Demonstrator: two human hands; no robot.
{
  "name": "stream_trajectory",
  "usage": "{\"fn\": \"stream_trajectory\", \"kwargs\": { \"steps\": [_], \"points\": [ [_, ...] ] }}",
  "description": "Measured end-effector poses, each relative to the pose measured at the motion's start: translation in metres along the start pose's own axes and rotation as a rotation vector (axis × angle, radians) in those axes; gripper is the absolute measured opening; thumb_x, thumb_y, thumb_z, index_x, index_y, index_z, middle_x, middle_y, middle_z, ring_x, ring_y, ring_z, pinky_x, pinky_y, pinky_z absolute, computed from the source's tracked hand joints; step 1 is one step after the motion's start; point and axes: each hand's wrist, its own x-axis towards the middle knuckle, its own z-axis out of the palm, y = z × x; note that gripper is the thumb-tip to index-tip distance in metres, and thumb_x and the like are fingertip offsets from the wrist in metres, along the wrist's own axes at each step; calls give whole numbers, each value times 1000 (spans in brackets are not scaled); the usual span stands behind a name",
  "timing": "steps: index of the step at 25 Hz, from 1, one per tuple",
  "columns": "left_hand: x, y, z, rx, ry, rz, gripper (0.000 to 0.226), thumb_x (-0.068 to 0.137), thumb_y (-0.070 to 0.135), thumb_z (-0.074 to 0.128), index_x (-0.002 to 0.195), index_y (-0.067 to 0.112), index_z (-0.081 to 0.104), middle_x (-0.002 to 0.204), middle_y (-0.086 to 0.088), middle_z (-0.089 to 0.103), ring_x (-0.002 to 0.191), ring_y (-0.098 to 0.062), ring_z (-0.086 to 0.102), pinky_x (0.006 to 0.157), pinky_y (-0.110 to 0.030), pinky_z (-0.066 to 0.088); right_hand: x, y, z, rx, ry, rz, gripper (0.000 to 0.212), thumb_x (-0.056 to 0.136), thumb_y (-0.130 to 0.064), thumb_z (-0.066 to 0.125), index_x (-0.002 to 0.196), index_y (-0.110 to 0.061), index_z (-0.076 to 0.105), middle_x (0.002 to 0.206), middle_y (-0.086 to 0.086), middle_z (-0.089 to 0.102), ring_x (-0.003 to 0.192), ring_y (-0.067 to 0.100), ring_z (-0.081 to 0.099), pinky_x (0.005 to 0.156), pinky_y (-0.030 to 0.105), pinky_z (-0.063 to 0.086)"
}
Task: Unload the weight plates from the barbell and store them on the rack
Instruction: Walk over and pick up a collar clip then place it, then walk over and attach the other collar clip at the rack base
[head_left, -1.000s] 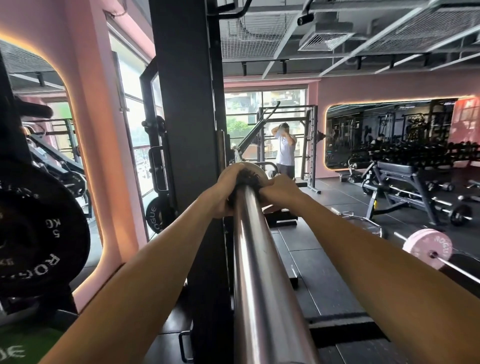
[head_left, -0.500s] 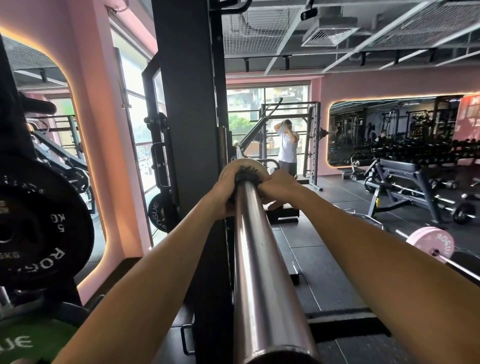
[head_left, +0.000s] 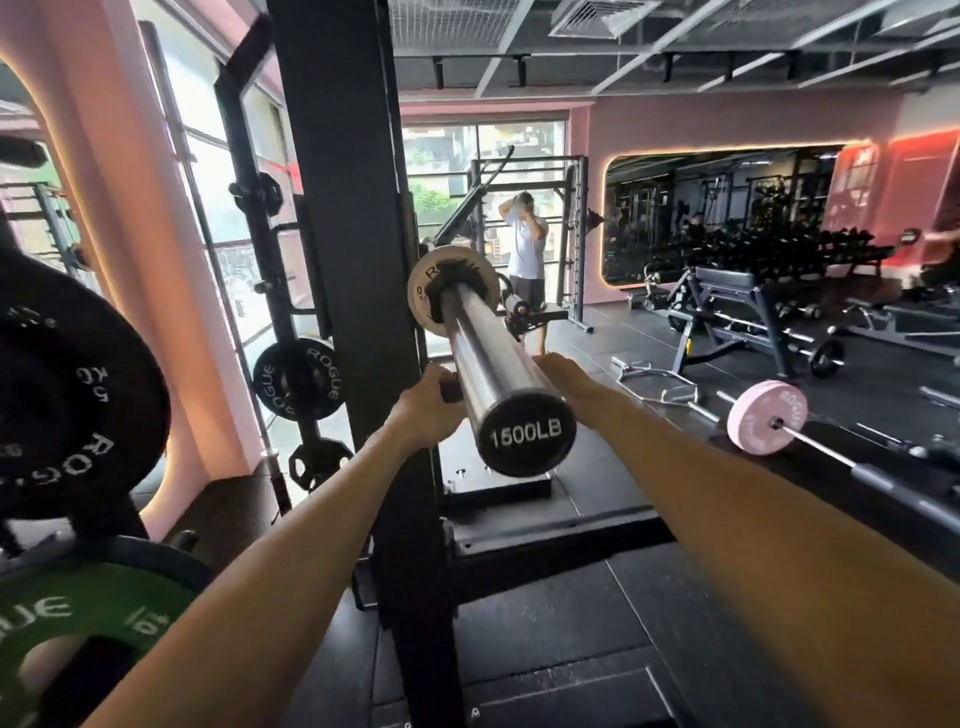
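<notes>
The chrome barbell sleeve (head_left: 488, 353) points straight at me, with its black end cap (head_left: 525, 432) marked 1500LB nearest. One small pale plate (head_left: 423, 291) sits at the sleeve's far end, with a black hub or collar against it. My left hand (head_left: 423, 410) is at the sleeve's left side near the end cap and grips a small black piece (head_left: 451, 392), mostly hidden behind the sleeve. My right hand (head_left: 569, 382) is at the sleeve's right side, its fingers hidden behind the bar. The black rack upright (head_left: 337, 208) stands just left.
Stored plates hang at my left: a large black one (head_left: 78, 389) and a green one (head_left: 67, 623) below it. Another black plate (head_left: 296, 376) hangs behind the upright. A barbell with a pink plate (head_left: 767, 417) lies on the floor at right. A person (head_left: 525, 249) and a bench (head_left: 727, 301) are beyond.
Both hands have drawn back from the pale plate along the sleeve to near the end cap. The view has pulled back, and the end cap now shows.
</notes>
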Motion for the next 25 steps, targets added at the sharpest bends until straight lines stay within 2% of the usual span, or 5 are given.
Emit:
{"fn": "stream_trajectory", "kwargs": {
  "steps": [3, 7, 11, 19, 25],
  "points": [
    [-64, -37, 40, 363, -158, -42, 50, 73, 49, 68, 113, 22, 55, 104, -4, 64, 95, -22, 60, 85, -31, 48, -63, 42, 33, -75, -28, 129, 39, 92, -16, 54, 131, -11, 56, 132, 8, 58, 107, 20, 56, 86, 22, 39],
    [-140, -88, 100, 516, -430, -65, 45, 86, 39, 65, 124, 18, 51, 101, -1, 61, 84, -18, 61, 70, -23, 45, -157, 110, 79, -153, -133, 300, 38, 87, -17, 55, 124, -10, 62, 128, 9, 63, 117, 25, 57, 97, 27, 44],
    [-214, -154, 178, 591, -703, -97, 51, 89, 41, 63, 130, 15, 48, 126, -6, 58, 111, -25, 57, 88, -29, 44, -277, 194, 117, -139, -258, 540, 39, 87, -18, 55, 125, -9, 61, 128, 10, 62, 116, 26, 57, 97, 32, 46],
    [-344, -233, 339, 754, -1219, -213, 47, 90, 47, 60, 124, 17, 47, 109, -5, 58, 90, -21, 55, 71, -31, 42, -494, 347, 180, 33, -445, 1030, 44, 90, -29, 58, 131, -14, 56, 135, 7, 56, 121, 27, 54, 101, 38, 46],
    [-393, -241, 447, 979, -1445, -242, 51, 89, 47, 59, 125, 12, 49, 128, -10, 57, 114, -28, 56, 89, -33, 46, -590, 427, 171, 159, -544, 1263, 19, 83, -24, 55, 65, -18, 60, 81, 5, 62, 90, 31, 64, 66, 29, 42]
  ]
}}
